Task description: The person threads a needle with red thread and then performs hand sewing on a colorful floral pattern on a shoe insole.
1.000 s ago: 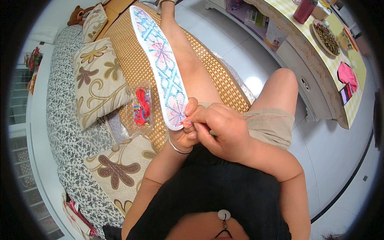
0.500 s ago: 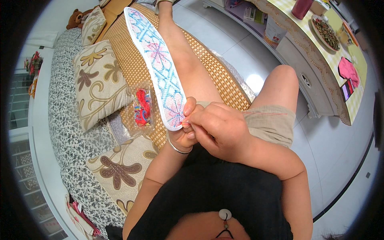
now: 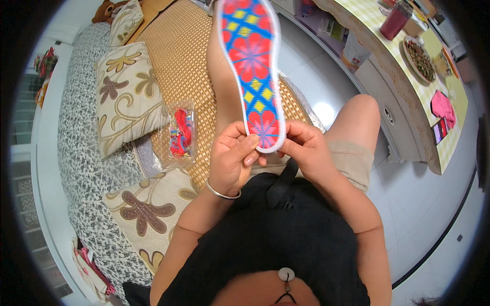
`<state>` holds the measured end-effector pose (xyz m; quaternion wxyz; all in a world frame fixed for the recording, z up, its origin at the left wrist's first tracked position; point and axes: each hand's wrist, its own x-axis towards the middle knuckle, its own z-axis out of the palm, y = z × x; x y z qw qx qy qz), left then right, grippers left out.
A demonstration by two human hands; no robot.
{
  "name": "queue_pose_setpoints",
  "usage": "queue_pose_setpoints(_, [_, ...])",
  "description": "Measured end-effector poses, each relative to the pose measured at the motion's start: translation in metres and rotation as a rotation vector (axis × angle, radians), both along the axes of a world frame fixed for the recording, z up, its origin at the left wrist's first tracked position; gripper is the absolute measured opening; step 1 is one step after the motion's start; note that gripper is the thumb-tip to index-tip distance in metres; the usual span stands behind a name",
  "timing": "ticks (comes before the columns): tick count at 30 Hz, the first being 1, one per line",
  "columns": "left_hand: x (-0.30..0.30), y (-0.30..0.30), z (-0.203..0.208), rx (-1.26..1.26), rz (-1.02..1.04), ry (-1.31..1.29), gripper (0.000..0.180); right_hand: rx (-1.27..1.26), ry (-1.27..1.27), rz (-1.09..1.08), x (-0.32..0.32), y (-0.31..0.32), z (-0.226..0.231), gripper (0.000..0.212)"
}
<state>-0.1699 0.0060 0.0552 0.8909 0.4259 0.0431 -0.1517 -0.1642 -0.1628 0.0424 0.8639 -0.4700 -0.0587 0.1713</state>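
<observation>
An embroidered shoe insole [image 3: 251,58] stands up over my lap, showing red flowers, yellow diamonds and blue lattice inside a white edge. Its lower left edge is gripped between the thumb and fingers of my left hand [image 3: 232,159], which has a silver bangle at the wrist. At the lower right edge, the thumb and fingers of my right hand [image 3: 308,148] pinch the rim. No needle can be made out between those fingers. Left of my leg lies a clear plastic pack [image 3: 190,149] with red, blue and yellow embroidery thread [image 3: 181,131] in it.
I sit on a woven mat [image 3: 176,48], with patterned cushions [image 3: 127,97] at the left. On the right stands a table with a checked cloth [image 3: 444,148], bearing a dish of food [image 3: 419,58], a dark red bottle [image 3: 395,20], a pink cloth [image 3: 443,108] and a phone [image 3: 439,131].
The insole has turned over from its pale, stitched back to its bright patterned face and shifted right. My right hand has moved from beside my left hand to the insole's right edge.
</observation>
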Motion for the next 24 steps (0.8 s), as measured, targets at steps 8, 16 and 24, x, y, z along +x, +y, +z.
queue_pose_setpoints(8, [-0.005, -0.009, 0.013, 0.289, 0.046, -0.108, 0.007, 0.167, 0.136, 0.071, -0.002, 0.004, -0.016, 0.015])
queue_pose_setpoints(16, [-0.005, -0.007, 0.01, 0.236, 0.043, -0.094, 0.006, 0.138, 0.158, 0.053, -0.003, 0.007, -0.017, 0.018])
queue_pose_setpoints(24, [-0.005, -0.004, 0.002, 0.119, -0.003, -0.059, 0.012, 0.125, 0.142, 0.019, -0.003, 0.006, -0.011, 0.019])
